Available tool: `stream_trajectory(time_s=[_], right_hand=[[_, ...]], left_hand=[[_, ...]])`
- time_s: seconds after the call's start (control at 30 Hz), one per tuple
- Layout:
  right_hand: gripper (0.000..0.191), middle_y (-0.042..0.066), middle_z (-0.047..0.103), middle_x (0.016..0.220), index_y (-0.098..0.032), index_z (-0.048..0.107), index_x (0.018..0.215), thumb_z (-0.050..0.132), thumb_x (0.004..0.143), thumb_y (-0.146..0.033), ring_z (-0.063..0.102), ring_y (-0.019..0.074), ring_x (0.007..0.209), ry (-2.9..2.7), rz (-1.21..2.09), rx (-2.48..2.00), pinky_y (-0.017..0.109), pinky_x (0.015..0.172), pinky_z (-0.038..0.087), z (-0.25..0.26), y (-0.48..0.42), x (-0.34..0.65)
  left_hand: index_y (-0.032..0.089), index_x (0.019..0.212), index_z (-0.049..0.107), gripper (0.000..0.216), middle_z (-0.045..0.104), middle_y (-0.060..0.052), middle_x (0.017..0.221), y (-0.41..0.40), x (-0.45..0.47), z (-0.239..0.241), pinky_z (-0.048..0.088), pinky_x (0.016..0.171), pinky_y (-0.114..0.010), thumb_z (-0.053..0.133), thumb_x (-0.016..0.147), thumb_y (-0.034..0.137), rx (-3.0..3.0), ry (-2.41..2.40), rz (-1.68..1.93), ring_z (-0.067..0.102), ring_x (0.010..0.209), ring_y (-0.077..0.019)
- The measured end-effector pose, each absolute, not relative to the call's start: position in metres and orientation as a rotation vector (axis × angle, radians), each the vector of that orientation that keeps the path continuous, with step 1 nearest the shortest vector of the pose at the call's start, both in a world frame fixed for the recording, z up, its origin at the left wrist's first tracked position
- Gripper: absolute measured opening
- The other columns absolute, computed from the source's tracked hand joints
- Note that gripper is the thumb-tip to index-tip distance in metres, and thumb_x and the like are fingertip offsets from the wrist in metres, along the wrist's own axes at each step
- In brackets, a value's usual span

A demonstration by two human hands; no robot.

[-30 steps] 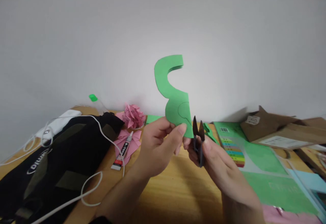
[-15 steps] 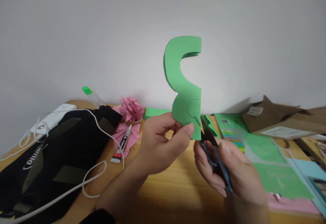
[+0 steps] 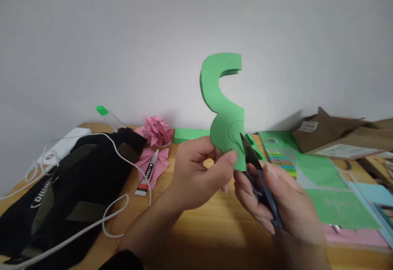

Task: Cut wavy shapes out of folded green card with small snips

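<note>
My left hand [image 3: 199,172] pinches the lower part of a folded green paper cutout [image 3: 227,114], thumb in front and fingers behind. The cutout stands upright, several layers thick, with a curved hook at the top and a pencilled rounded line near its lower right edge. In my right hand [image 3: 282,204] is a pair of dark scissors [image 3: 250,151], fingers wrapped round the handles. One blade lies in front of the paper, its tip near the pencilled line and a slit there. The other blade is partly hidden.
Pink paper flower [image 3: 156,130] and B-7000 glue tube [image 3: 147,174] lie left of my hands. A black bag [image 3: 86,180] and a white cable [image 3: 76,235] spread across the left side. Green paper packs [image 3: 337,208] and a torn brown cardboard box [image 3: 344,135] sit at right, before the wall.
The scissors' blade has come over the front of the paper, its tip shifting left and up. The paper has sunk slightly and moved a little right. Both hands keep their holds.
</note>
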State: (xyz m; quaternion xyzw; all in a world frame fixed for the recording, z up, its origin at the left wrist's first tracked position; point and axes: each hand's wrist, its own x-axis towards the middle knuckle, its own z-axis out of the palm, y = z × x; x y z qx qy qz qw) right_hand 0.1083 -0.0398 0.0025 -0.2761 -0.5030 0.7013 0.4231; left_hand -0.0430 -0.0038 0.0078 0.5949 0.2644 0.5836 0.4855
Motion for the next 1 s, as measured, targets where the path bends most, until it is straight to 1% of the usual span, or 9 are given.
stream_trajectory(time_s=[0.1, 0.27, 0.47, 0.63, 0.8, 0.9, 1.0], right_hand=[[0.042, -0.008, 0.036, 0.05, -0.019, 0.053, 0.079, 0.042, 0.098, -0.055, 0.02, 0.0051, 0.035, -1.265, 1.728, -0.683, 0.018, 0.03, 0.018, 0.0038, -0.0394, 0.1069], [0.043, -0.008, 0.035, 0.05, -0.019, 0.052, 0.079, 0.042, 0.098, -0.057, 0.02, 0.0051, 0.036, -1.28, 1.728, -0.7, 0.018, 0.031, 0.018, 0.0039, -0.0391, 0.1062], [0.044, -0.008, 0.034, 0.051, -0.019, 0.054, 0.08, 0.04, 0.1, -0.056, 0.02, 0.0048, 0.038, -1.328, 1.712, -0.684, 0.018, 0.034, 0.018, 0.0028, -0.0395, 0.1095], [0.045, -0.008, 0.034, 0.052, -0.018, 0.057, 0.08, 0.04, 0.1, -0.056, 0.022, 0.0048, 0.041, -1.301, 1.669, -0.712, 0.017, 0.034, 0.018, 0.0015, -0.0433, 0.108], [0.045, -0.008, 0.034, 0.052, -0.018, 0.052, 0.073, 0.046, 0.098, -0.056, 0.023, 0.0047, 0.042, -1.268, 1.652, -0.786, 0.016, 0.034, 0.017, 0.0036, -0.0463, 0.107], [0.046, -0.008, 0.035, 0.052, -0.018, 0.052, 0.073, 0.045, 0.097, -0.057, 0.023, 0.0047, 0.041, -1.299, 1.632, -0.806, 0.016, 0.032, 0.018, 0.0057, -0.0469, 0.1081], [0.047, -0.007, 0.034, 0.052, -0.019, 0.049, 0.069, 0.046, 0.097, -0.056, 0.024, 0.0051, 0.041, -1.314, 1.598, -0.814, 0.016, 0.031, 0.02, 0.0066, -0.0468, 0.1082]], left_hand=[[0.017, 0.054, 0.051, 0.033, 0.054, 0.006, 0.039, -0.0027, -0.0426, 0.0069, 0.037, 0.039, -0.018, 0.064, 0.085, 0.02, 1.442, 0.589, 1.434, 0.045, 0.032, -0.0051], [0.017, 0.054, 0.052, 0.034, 0.057, 0.005, 0.04, -0.0032, -0.0426, 0.0077, 0.04, 0.04, -0.017, 0.061, 0.087, 0.016, 1.468, 0.585, 1.441, 0.05, 0.035, -0.0061], [0.016, 0.055, 0.051, 0.034, 0.057, 0.005, 0.04, -0.0025, -0.0434, 0.0069, 0.039, 0.04, -0.015, 0.061, 0.087, 0.015, 1.473, 0.567, 1.441, 0.05, 0.035, -0.0045], [0.016, 0.055, 0.051, 0.036, 0.056, 0.005, 0.04, -0.0019, -0.0433, 0.0047, 0.037, 0.038, -0.015, 0.064, 0.088, 0.021, 1.455, 0.56, 1.43, 0.048, 0.034, -0.0045], [0.016, 0.056, 0.052, 0.037, 0.054, 0.005, 0.039, -0.0009, -0.0428, 0.0029, 0.036, 0.038, -0.014, 0.066, 0.089, 0.026, 1.472, 0.552, 1.45, 0.046, 0.033, -0.0036], [0.015, 0.055, 0.052, 0.038, 0.053, 0.005, 0.038, -0.0006, -0.0425, 0.0029, 0.035, 0.037, -0.013, 0.066, 0.089, 0.027, 1.48, 0.553, 1.448, 0.045, 0.033, -0.0031], [0.015, 0.055, 0.052, 0.038, 0.053, 0.005, 0.038, -0.001, -0.0426, 0.0033, 0.034, 0.036, -0.012, 0.066, 0.089, 0.027, 1.46, 0.546, 1.429, 0.045, 0.033, -0.0025]])
